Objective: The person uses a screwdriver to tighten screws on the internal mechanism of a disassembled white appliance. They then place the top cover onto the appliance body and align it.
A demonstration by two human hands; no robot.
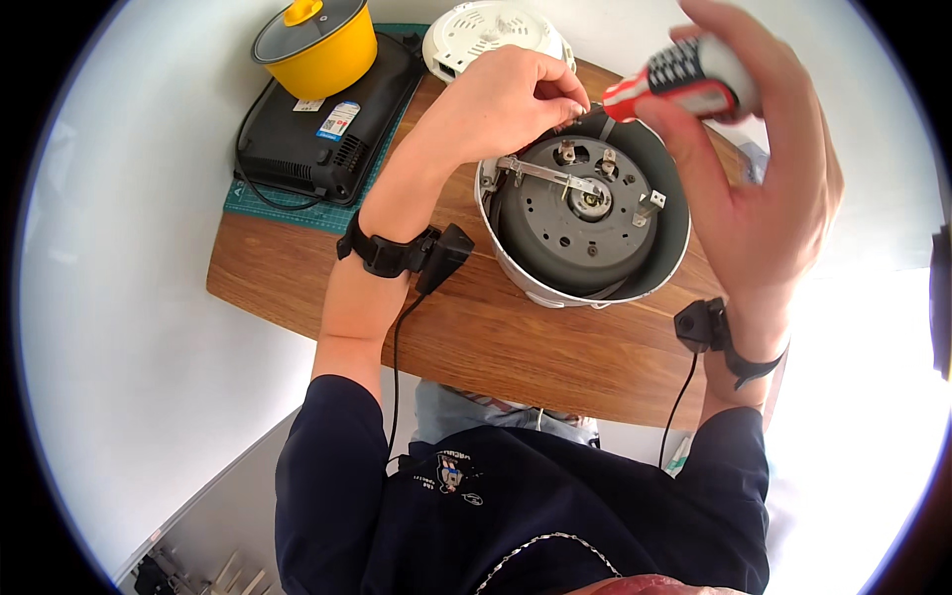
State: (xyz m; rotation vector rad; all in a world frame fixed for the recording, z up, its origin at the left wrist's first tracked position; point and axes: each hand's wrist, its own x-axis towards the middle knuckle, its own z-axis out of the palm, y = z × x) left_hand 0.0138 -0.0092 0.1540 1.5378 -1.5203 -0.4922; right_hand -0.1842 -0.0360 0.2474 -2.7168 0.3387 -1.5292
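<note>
White wall surfaces [129, 218] stand to the left of a wood-grain desk [397, 332], with strong light on the right. Near the far right part of the desk sits a round metal housing [677, 230], open side up. Inside it lies a grey disc [540, 220], fitted with upright metal tabs [609, 161] and a flat metal strip [547, 174] running from the left rim toward the centre.

Left hand [496, 104]: positioned at the far left side of the housing, fingertips drawn together in a pinch close to the far rim. Whether a small part lies between them cannot be told. Right hand [778, 193]: wrapped around a red, black and white handle [684, 81], held above the far right side of the housing, its red end directed left toward the other hand. Any shaft on the handle cannot be made out.

Each wrist carries a black strap with a small cabled device; the left strap [382, 255] is near the housing's left side.

Far left: a green mat [256, 203] bears a black appliance [293, 139], with a yellow pot [332, 69] on it. To their right, beyond the left hand, lies a white perforated cover [471, 35].
</note>
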